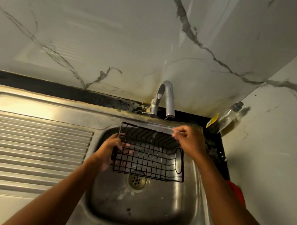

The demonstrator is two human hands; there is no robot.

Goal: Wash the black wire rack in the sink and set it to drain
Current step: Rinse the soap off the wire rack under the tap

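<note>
The black wire rack hangs tilted over the steel sink basin, just above the drain. My left hand grips its left end, with fingers showing through the grid. My right hand pinches the far right rim of the rack. A thin stream of water runs from the tap onto the rack's back edge.
A ribbed steel draining board lies left of the basin. A dish soap bottle stands in the back right corner on the dark counter. Marble-look walls close in behind and on the right. Something red shows by my right forearm.
</note>
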